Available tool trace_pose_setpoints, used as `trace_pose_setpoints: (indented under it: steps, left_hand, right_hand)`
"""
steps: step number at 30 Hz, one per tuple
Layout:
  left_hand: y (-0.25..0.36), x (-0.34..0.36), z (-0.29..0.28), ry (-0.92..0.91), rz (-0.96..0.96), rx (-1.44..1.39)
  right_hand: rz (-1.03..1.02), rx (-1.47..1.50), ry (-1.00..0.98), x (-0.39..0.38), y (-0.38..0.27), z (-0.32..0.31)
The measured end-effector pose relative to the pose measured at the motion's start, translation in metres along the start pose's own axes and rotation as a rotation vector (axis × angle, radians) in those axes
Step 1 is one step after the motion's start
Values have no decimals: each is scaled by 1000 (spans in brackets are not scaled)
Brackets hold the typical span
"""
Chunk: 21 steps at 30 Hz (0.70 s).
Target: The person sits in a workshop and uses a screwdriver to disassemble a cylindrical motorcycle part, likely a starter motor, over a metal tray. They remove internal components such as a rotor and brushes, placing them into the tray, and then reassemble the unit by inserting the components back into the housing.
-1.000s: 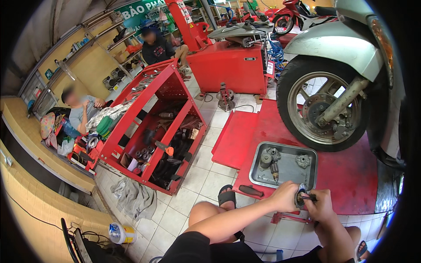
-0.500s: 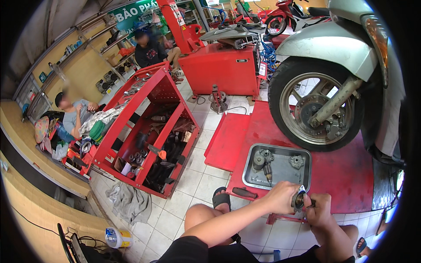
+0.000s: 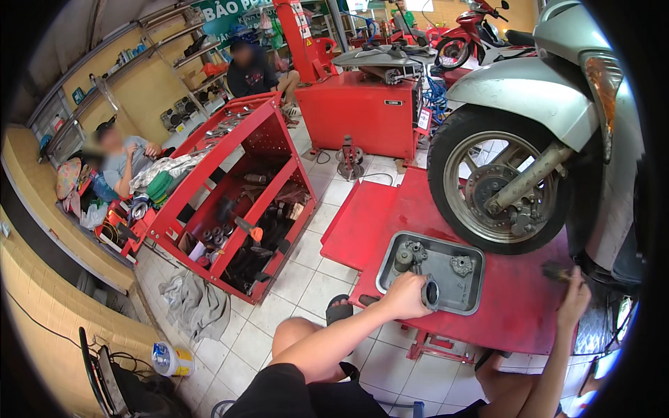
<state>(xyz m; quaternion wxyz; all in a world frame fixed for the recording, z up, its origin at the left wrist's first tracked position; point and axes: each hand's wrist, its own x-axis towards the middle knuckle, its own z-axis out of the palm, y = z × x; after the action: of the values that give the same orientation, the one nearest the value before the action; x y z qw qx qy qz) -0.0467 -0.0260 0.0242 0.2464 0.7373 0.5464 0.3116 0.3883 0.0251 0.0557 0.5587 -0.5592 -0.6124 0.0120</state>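
Right of the lower middle of the frame, a metal part (image 3: 432,295) with a round dark opening is held in the left hand (image 3: 405,295), the fingers being wrapped around its side. Further right, a dark tool (image 3: 555,272), blurred, is gripped by the closed fingers of the right hand (image 3: 575,296), well apart from the left; its exact kind cannot be told.

Just beyond the left hand, a metal tray (image 3: 481,280) is set on a red platform (image 3: 519,296). A round can-shaped part (image 3: 403,260) is stood at the tray's left, and a flat casting (image 3: 461,265) is laid at its right. At the lower left, a white bucket (image 3: 182,362) and a crumpled grey cloth (image 3: 202,306) are seen on the tiled floor (image 3: 289,306).

Beyond the tray, the right of the frame is filled by a silver scooter (image 3: 519,83) with its front wheel (image 3: 446,198) on the platform. Left of centre, a red cart (image 3: 279,143) is loaded with tools. Farther up, a red cabinet (image 3: 359,118) is seen, and a red motorbike (image 3: 481,31) is parked behind.
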Motion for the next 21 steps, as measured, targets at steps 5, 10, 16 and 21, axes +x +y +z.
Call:
trace_pose_setpoints:
  steps: [5,10,16,21]
  left_hand:
    - [4,11,26,32,-4,-16]
    - [32,24,36,72,-185,-264]
    - [36,31,47,115,-333,-721]
    - [23,32,43,86,-571,-1123]
  right_hand:
    - [-22,-124,-481,-35,-78,45]
    - [-39,-199,-674,-50,-110,60]
    - [-58,-195,-642,-50,-128,74]
    - [-66,-170,-669,-49,-139,89]
